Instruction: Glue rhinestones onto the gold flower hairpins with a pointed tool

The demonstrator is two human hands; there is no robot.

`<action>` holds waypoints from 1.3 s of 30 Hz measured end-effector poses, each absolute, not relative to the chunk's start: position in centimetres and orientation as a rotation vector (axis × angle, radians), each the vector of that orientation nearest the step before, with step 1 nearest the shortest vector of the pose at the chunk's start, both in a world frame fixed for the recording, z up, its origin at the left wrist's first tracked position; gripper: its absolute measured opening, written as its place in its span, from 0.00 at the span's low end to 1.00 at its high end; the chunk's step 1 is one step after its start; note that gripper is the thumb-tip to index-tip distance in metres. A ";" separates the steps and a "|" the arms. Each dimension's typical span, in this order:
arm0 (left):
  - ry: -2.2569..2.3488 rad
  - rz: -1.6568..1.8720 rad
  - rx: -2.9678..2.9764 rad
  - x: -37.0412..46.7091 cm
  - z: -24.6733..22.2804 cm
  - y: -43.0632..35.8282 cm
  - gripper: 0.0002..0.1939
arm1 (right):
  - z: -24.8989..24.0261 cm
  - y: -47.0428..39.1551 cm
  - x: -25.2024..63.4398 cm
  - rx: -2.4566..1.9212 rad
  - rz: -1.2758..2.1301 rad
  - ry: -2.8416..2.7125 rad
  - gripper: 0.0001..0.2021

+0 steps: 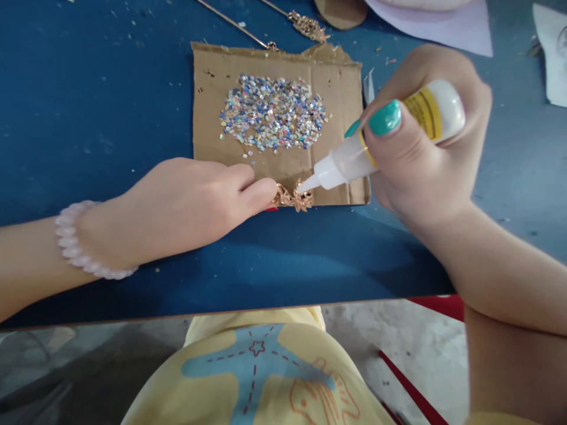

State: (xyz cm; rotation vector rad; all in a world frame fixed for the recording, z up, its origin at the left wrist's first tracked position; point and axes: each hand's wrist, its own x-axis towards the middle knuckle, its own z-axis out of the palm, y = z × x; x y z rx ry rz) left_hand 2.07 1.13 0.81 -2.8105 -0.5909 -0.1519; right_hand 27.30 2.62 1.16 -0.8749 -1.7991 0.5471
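A gold-coloured metal ornament with flower shapes (302,198) is pinched at its left end by my left hand (199,203), over the front edge of a cardboard piece (341,112). My right hand (425,141) is wrapped round a white glue bottle with a yellow label (349,159), tilted so that its nozzle tip meets the flower part. On the cardboard, behind the ornament, lies a spread of small shiny blue, white and multicoloured chips (274,112).
Behind the cardboard lie thin metal sticks with gold ornaments (309,26). A round brown piece (341,10) and a pale purple sheet (460,23) are at the back, white paper (551,56) at the right. The blue table's (133,304) front edge runs before my lap.
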 end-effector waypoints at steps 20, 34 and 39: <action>-0.620 -0.069 -2.809 1.9 0.8 1.0 0.15 | 2.9 1.9 28.1 -0.901 0.393 -2.056 0.19; -0.590 -0.125 -2.836 2.1 1.1 1.1 0.12 | 4.2 1.5 27.5 -0.981 0.447 -2.060 0.23; -0.581 -0.162 -2.832 2.0 0.8 1.0 0.14 | 3.9 1.4 27.4 -0.983 0.364 -2.102 0.24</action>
